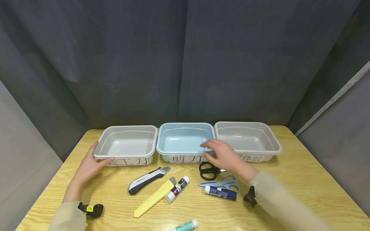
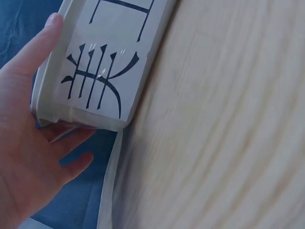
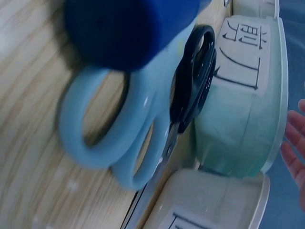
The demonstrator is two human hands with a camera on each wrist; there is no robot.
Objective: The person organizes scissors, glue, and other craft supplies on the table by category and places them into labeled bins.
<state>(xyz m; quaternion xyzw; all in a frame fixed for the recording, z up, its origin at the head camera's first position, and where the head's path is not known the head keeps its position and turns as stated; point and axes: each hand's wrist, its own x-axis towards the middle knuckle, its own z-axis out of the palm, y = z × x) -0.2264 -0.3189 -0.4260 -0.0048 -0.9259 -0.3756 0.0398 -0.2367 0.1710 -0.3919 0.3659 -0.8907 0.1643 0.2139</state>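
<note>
My left hand [image 1: 90,165] spans the near-left corner of the left grey bin [image 1: 125,156], its thumb [image 2: 45,36] along the front rim and the other fingers at the side. Two of those fingertips stand apart from the wall in the left wrist view. My right hand [image 1: 226,155] hovers at the near-right corner of the blue bin [image 1: 185,150], fingers loosely bent and holding nothing. Below it lie black-handled scissors [image 1: 208,171] and light-blue scissors [image 3: 90,148]. A dark-blue glue stick [image 1: 221,192] overlaps the blue pair.
Right of the blue bin stands another grey bin [image 1: 276,149]; all three carry paper labels. On the table [image 1: 297,192] lie a grey-and-black utility knife [image 1: 148,180], a yellow utility knife [image 1: 154,197], a second glue stick [image 1: 177,189] and a green one [image 1: 186,226]. Dark curtains [image 1: 138,64] hang behind.
</note>
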